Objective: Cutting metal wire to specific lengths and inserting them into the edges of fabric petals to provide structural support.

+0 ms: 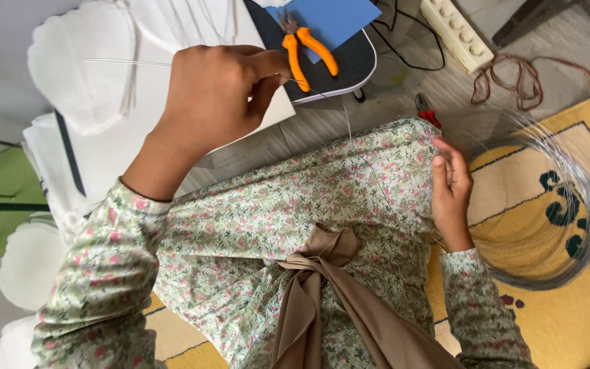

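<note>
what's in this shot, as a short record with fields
left hand: left hand raised, fingers pinching a thin wire
right hand: right hand on the lap, at the wire's other part
wire coil: wire coil on the yellow rug
pliers: orange-handled pliers on a blue sheet
also: power strip, white cut shapes

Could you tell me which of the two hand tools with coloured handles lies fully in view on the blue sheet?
The orange-handled pliers, lying above the left hand. The red-handled tool lies on the floor instead, mostly hidden behind the floral fabric.
</note>
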